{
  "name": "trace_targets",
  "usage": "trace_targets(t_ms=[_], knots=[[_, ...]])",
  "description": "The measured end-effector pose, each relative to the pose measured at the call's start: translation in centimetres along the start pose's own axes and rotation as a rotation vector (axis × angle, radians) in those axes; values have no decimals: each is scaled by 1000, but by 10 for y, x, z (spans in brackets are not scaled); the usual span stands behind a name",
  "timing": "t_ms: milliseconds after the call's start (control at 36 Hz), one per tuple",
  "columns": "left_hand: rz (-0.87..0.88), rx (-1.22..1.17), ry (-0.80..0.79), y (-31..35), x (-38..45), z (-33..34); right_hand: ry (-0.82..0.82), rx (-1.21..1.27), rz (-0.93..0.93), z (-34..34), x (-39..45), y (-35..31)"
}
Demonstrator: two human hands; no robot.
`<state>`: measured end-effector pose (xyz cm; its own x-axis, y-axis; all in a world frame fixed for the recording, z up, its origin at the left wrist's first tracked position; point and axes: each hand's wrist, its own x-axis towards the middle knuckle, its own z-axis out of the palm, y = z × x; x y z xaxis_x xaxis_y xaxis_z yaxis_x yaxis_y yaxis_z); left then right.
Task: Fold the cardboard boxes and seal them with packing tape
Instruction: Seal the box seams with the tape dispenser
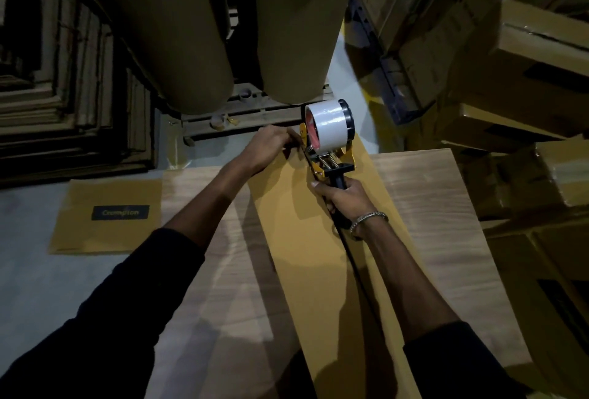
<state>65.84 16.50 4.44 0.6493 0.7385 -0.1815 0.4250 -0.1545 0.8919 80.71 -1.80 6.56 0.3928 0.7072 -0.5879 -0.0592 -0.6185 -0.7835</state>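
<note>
Your right hand (342, 196) grips the tape gun (330, 137) at the box's (318, 255) far end (left hand (267, 145) pinning the tape there), its long seam running back toward you.

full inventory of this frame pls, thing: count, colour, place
cardboard box: one, tan, long, lying along the table under both hands
tape dispenser: one, yellow and black, at the box's far end
tape roll: one, white, mounted on the dispenser
table: one, light wood grain, under the box
flat carton: one, tan with a dark label, on the floor at left
paper rolls: two, brown, large, standing beyond the table
flattened cardboard stack: one, brown, far left
stacked boxes: several, brown, right side
left hand: fingers pinching at the box's far end beside the dispenser
right hand: grips the dispenser's black handle; metal bracelet on the wrist
</note>
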Motion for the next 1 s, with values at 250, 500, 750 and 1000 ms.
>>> trace_targets(t_ms=[250,500,750,1000], knots=[[24,285,-26,-25,-12,-1,-2,50,59,1,-2,-11],[60,353,44,-15,-17,3,32,47,95,10,-16,-28],[41,357,34,-17,-17,-2,29,67,117,10,-33,-13],[-83,207,77,-14,-4,3,65,43,154,15,-29,-9]])
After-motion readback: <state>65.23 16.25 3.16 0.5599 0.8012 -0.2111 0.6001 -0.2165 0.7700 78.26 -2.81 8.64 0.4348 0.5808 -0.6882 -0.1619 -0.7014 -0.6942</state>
